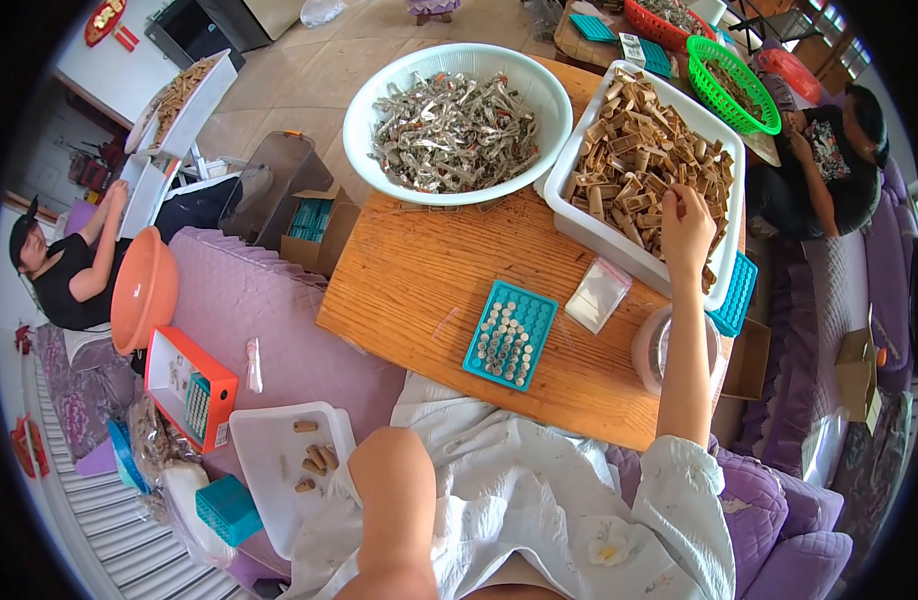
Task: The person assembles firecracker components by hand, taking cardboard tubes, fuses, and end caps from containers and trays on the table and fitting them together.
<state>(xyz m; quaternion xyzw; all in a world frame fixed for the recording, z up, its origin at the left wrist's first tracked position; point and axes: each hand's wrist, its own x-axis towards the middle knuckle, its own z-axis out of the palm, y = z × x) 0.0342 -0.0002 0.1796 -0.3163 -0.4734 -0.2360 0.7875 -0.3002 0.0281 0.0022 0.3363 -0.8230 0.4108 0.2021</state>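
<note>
Here's the right hand (687,212) at the upper right of the frame, poised over the heap of short, brown, tube-like pieces (629,150). The fingers are curled in close together, narrow rather than spread; whether anything is pinched between them, I cannot tell. Those pieces fill a deep white rectangular plastic bin (604,237), its near corner jutting toward the table's right edge. As for the left hand, it is out of sight, so its grip cannot be told; only the bare left arm (394,500) shows, at bottom centre, beside a shallow white plastic tray (259,430) with a few brown pieces in it.

Over to the brown wooden table (409,270), mid-frame: a teal plastic tray with round pockets (541,310), partly filled with small silvery discs, and just to its right a flat, clear plastic packet (597,295). Farther right, a round translucent tub (649,350) sits partly behind the right forearm. Top centre, a wide pale round plastic basin (359,130) is piled with tangled silvery metal strips (454,130), right next to the white bin.

Out at the sides, one seated person (74,275) at far left, near an orange round basin (144,290); another seated person (829,170) at upper right, by a bright green plastic basket (704,85).
</note>
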